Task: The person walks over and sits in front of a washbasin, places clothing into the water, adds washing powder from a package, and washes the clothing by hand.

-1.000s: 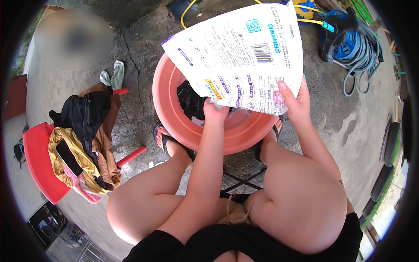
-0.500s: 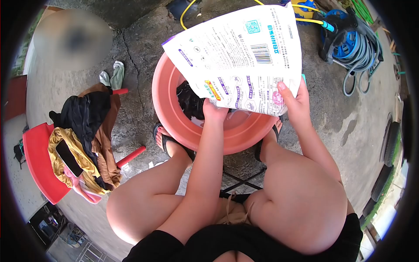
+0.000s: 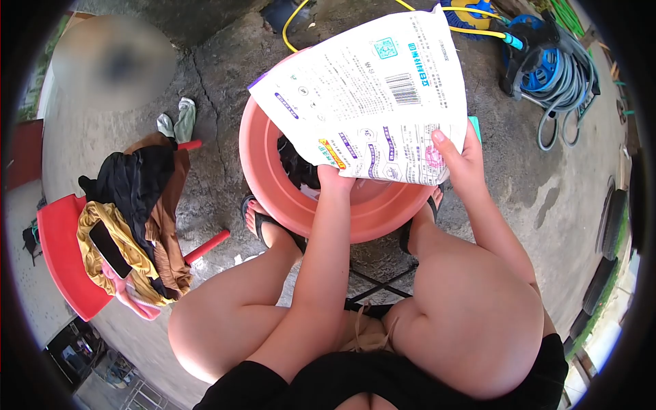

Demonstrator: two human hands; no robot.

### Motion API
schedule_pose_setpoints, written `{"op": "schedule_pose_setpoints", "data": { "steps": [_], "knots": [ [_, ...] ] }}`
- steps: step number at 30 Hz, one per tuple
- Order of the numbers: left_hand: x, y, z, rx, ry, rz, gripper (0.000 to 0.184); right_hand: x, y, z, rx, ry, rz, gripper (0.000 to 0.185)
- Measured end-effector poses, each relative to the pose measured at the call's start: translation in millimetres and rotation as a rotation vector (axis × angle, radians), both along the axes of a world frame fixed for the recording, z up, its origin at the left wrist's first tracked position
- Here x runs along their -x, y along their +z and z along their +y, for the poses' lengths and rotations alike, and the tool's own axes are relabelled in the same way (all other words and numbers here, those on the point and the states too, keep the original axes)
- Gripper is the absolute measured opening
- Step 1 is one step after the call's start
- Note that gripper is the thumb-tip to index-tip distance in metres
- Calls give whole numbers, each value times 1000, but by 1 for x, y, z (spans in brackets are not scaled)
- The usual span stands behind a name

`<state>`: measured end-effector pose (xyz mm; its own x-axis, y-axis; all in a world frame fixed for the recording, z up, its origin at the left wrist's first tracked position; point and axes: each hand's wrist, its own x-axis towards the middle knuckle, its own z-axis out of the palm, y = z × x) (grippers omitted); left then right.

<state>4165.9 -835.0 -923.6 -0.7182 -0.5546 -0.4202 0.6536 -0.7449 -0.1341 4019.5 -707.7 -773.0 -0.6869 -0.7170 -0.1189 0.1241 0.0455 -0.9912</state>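
A white printed plastic bag (image 3: 365,89), with a barcode and a QR code on its face, is held up by both hands over a pink basin (image 3: 263,164). My left hand (image 3: 335,176) grips the bag's near edge at its left, most of the fingers hidden under it. At the right corner my right hand (image 3: 461,154) closes on the bag, thumb on top and fingers behind. Something teal peeks out behind the bag by this hand. Inside the basin, partly covered by the bag, lies dark wet-looking cloth (image 3: 297,164).
To the left, a red plastic stool (image 3: 61,253) bears black, brown and yellow clothes (image 3: 133,184) and a phone (image 3: 109,248). Grey-green socks (image 3: 183,121) lie near it. A hose reel (image 3: 547,72) stands at the right back, with a yellow hose (image 3: 292,24) beyond the basin. Tyres (image 3: 611,225) line the right edge.
The bag has tilted and shifted slightly left, its far edge a little lower. Both hands keep their hold in nearly the same places.
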Motion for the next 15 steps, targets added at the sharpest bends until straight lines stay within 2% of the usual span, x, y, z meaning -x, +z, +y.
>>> {"op": "schedule_pose_setpoints", "data": {
  "steps": [1,4,8,11,14,15],
  "knots": [
    [1,2,-1,65,-29,20,55,0,-2,1,16,1,21,41],
    [-2,3,2,-126,57,-66,53,-2,3,-1,29,-25,-23,40],
    [4,8,-5,82,-14,67,55,-1,0,0,5,-1,-2,40],
    [1,-1,0,-50,57,86,55,-6,4,-1,57,-47,-48,40],
    [4,15,-4,37,-16,41,57,2,-4,2,3,12,-9,40],
    [3,8,-3,-10,16,56,58,2,-2,1,13,-19,-42,40]
  ]
}}
